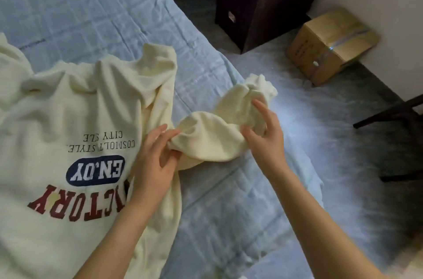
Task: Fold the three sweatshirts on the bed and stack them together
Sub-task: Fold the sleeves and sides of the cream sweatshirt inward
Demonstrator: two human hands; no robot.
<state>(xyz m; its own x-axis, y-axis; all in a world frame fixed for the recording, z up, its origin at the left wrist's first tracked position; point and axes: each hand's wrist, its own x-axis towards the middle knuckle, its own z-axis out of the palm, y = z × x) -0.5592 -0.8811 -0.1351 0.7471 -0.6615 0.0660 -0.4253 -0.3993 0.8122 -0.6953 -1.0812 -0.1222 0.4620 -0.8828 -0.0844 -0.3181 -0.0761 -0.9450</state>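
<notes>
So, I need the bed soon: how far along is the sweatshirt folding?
Nothing looks folded yet; no stack shows. In hand: the cream sweatshirt lies spread print-up on the bed, the left hand pinching its bunched sleeve, the right hand at the cuff end. Left: folding it, the two others, unseen, and stacking.
</notes>
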